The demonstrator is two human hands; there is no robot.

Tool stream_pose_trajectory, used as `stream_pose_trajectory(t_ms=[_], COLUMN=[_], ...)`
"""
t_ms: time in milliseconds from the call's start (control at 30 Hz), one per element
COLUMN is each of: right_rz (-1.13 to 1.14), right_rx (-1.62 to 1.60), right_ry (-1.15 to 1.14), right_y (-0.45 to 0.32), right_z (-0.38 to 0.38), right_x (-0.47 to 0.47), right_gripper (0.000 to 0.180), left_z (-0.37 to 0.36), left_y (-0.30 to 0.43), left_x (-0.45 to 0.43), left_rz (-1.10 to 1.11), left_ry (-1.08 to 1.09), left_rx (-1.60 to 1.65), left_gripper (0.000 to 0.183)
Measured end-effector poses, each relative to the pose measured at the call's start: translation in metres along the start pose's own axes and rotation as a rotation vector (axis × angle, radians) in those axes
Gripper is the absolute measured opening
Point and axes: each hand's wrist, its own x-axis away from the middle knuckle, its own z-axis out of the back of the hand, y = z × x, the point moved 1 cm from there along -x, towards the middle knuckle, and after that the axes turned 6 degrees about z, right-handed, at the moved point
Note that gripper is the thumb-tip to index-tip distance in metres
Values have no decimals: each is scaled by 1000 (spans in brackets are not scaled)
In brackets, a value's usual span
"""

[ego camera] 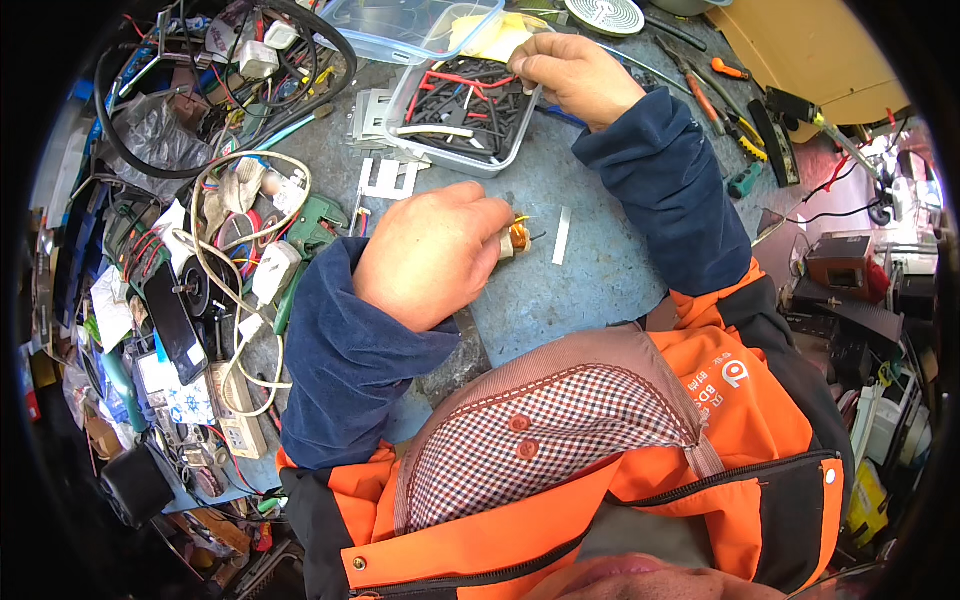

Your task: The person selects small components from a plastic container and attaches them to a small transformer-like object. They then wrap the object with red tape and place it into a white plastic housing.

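My left hand [435,251] grips a small wire coil on a pale bobbin [516,238] just above the bench. Copper-coloured winding and a dark lead show past the fingers; the rest of the coil is hidden. At the right rim of a clear plastic box [487,171], my right hand [581,79] has thumb and forefinger pinched together. Whether anything is between those fingertips is not visible. Black sleeving pieces [480,112], with some red and white ones, fill the box. A straight metal strip [561,235] lies right of the coil, and an E-shaped metal lamination [390,178] lies left of the box.
More laminations [371,112] are stacked beside the box. The clear lid [375,30] leans behind it. Tangled cables, a white plug [276,271], a phone [174,322] and a power strip [238,409] crowd the left. Pliers [697,86] and a screwdriver [729,69] lie at the right.
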Motion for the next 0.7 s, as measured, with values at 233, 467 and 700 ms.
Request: stream_pose_trajectory(t_ms=[233, 467, 700], right_rz=[-77, -215, -231], right_rx=[-305, -605, -635], right_ry=[-10, 118, 166], right_y=[-32, -18, -7], right_z=[-4, -39, -54], right_x=[63, 133, 145], right_gripper=[29, 15, 12], left_z=[-1, -1, 1], left_y=[-1, -1, 0], left_x=[0, -2, 0], left_rz=[-2, -22, -38], left_ry=[12, 9, 26], left_rx=[23, 41, 27], left_gripper=[15, 16, 18])
